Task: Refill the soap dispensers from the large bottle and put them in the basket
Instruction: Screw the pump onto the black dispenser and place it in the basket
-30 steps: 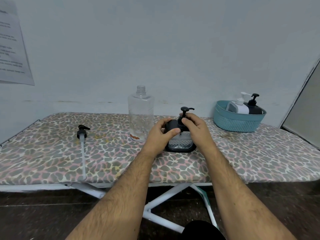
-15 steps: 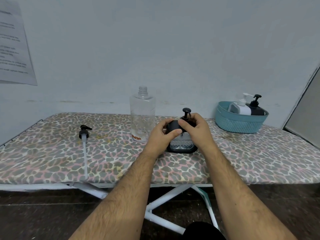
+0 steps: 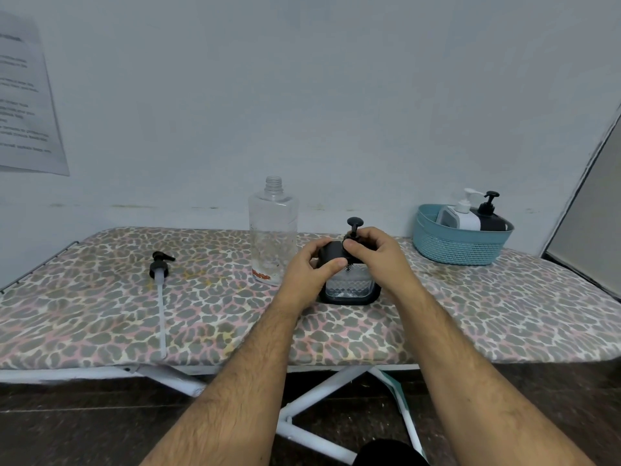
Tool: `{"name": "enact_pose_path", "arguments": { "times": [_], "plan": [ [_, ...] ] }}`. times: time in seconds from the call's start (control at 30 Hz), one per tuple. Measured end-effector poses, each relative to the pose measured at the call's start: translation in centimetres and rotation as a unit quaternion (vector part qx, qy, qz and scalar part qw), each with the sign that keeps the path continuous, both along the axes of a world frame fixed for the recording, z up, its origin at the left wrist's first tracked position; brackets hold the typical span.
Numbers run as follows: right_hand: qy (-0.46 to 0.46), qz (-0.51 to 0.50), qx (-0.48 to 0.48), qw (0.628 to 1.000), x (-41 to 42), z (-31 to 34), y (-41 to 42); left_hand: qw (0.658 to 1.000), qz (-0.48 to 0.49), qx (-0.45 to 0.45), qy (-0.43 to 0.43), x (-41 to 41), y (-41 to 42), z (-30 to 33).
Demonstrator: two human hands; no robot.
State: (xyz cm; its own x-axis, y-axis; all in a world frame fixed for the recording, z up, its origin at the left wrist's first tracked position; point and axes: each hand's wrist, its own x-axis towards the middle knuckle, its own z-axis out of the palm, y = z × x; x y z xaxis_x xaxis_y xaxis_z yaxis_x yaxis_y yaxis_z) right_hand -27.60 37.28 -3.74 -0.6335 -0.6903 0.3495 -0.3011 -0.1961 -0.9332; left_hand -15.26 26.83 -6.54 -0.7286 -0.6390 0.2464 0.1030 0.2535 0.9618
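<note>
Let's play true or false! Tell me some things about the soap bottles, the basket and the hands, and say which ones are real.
1. The big bottle has its cap on. False: its neck is open, and a loose pump lies on the board.
2. Two dispensers stand in the basket. True.
3. Both hands hold the dispenser on the board. True: left hand, right hand.
4. The basket is pink. False: it is blue.

Both forearms reach forward, converging. The left hand (image 3: pixel 311 272) curls with its thumb laid across; the right hand (image 3: pixel 376 253) pinches with curled fingers.
</note>
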Motion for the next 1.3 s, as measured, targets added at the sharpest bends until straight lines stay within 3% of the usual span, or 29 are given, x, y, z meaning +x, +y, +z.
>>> {"name": "enact_pose_path", "arguments": {
  "times": [0.2,0.37,0.7,1.07,1.3],
  "plan": [
    [0.038,0.092,0.083,0.992,-1.6,2.2,1.3,1.000,-0.001,0.000,-0.009,0.1,-0.4,0.3],
    [0.034,0.106,0.093,0.989,-1.6,3.6,1.5,0.999,0.003,-0.019,-0.030,0.2,-0.7,0.5],
    [0.148,0.003,0.144,0.978,-1.1,4.4,1.8,0.999,0.013,-0.027,-0.036,-0.2,-0.8,0.4],
    [0.131,-0.088,0.110,0.981,0.0,2.8,0.6,0.999,0.026,-0.027,-0.018,-0.3,-0.4,0.5],
    [0.185,-0.206,0.122,0.953,1.4,2.2,0.3,0.999,0.033,-0.036,-0.021,-0.3,-0.3,0.5]
  ]
}}
